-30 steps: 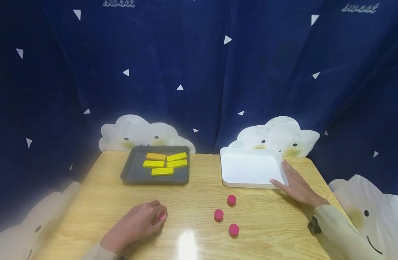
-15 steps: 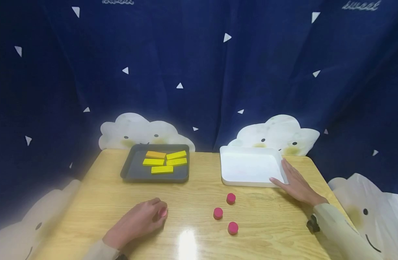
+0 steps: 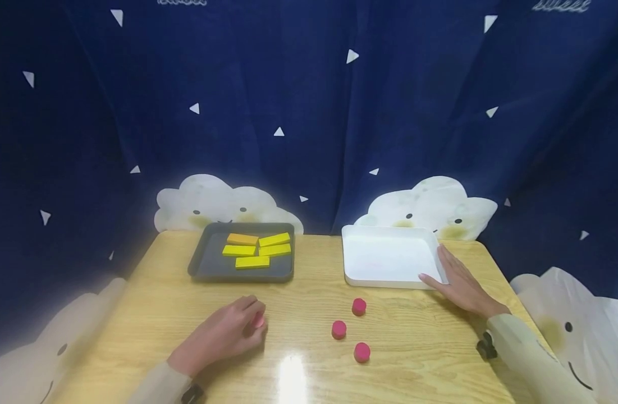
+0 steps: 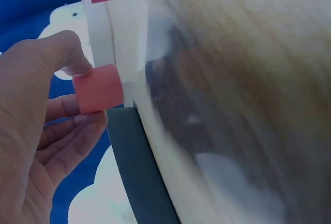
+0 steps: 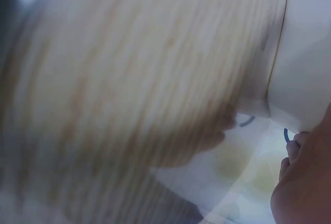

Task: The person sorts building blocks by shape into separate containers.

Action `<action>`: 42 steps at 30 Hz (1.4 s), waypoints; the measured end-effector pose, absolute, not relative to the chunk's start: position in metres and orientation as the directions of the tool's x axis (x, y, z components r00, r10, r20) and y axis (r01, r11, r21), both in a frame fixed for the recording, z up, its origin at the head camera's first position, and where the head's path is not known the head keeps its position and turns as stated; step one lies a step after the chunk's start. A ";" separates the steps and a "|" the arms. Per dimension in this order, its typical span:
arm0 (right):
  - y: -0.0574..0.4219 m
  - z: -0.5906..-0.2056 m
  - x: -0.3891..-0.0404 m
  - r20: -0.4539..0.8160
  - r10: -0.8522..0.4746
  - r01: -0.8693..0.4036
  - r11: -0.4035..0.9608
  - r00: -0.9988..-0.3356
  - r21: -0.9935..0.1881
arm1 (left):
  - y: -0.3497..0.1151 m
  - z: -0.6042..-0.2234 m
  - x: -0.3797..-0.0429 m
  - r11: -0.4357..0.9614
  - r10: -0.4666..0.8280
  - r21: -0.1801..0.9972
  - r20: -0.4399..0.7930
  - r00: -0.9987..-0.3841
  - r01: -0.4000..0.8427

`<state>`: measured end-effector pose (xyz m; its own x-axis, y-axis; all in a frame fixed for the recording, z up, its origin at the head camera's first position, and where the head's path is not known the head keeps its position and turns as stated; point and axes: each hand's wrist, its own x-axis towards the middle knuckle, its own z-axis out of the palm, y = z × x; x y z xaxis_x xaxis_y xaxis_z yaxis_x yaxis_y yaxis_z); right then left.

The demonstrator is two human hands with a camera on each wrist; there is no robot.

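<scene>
My left hand (image 3: 221,334) pinches a short red cylinder (image 4: 99,90) between thumb and fingers, over the left-centre of the table. In the head view most of that cylinder is hidden by the fingers. At the right, my right hand (image 3: 462,287) rests with straight fingers against the right side of a white tray (image 3: 389,258), its thumb near the front corner. Three more red cylinders stand on the wood in front of this tray: a far one (image 3: 359,307), a middle one (image 3: 339,330) and a near one (image 3: 362,352).
A dark grey tray (image 3: 207,259) stands at the back left. Several yellow blocks (image 3: 252,262) and an orange block (image 3: 242,239) lie in it. Behind the wooden table (image 3: 309,292) hangs a navy curtain (image 3: 309,101) with white triangles and clouds.
The left hand has moved a little forward and to the right, carrying the red cylinder. My right hand keeps its place at the white tray.
</scene>
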<state>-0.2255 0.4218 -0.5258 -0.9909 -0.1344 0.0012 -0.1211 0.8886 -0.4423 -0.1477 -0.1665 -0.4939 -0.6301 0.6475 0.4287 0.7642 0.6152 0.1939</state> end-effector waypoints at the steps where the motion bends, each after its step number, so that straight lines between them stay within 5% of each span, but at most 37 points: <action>1: 0.421 -0.526 -0.226 0.004 -0.136 -0.124 0.888 -0.991 -0.443 | -0.166 -0.493 -0.149 0.614 0.649 0.187 0.434 -0.625 0.767; 13: 0.419 -0.525 -0.224 0.006 -0.135 -0.124 0.889 -0.991 -0.441 | -0.142 -0.468 -0.174 0.556 0.719 0.027 0.486 -0.497 0.831; 19: 0.421 -0.525 -0.224 0.011 -0.135 -0.125 0.886 -0.991 -0.445 | -0.123 -0.448 -0.193 0.526 0.733 0.036 0.488 -0.474 0.850; 28: 0.418 -0.523 -0.224 0.002 -0.137 -0.123 0.886 -0.991 -0.447 | -0.088 -0.432 -0.224 0.549 0.734 0.091 0.422 -0.532 0.831; 42: 0.417 -0.524 -0.224 -0.001 -0.132 -0.118 0.894 -0.991 -0.432 | -0.029 -0.430 -0.265 0.525 0.748 0.079 0.433 -0.504 0.847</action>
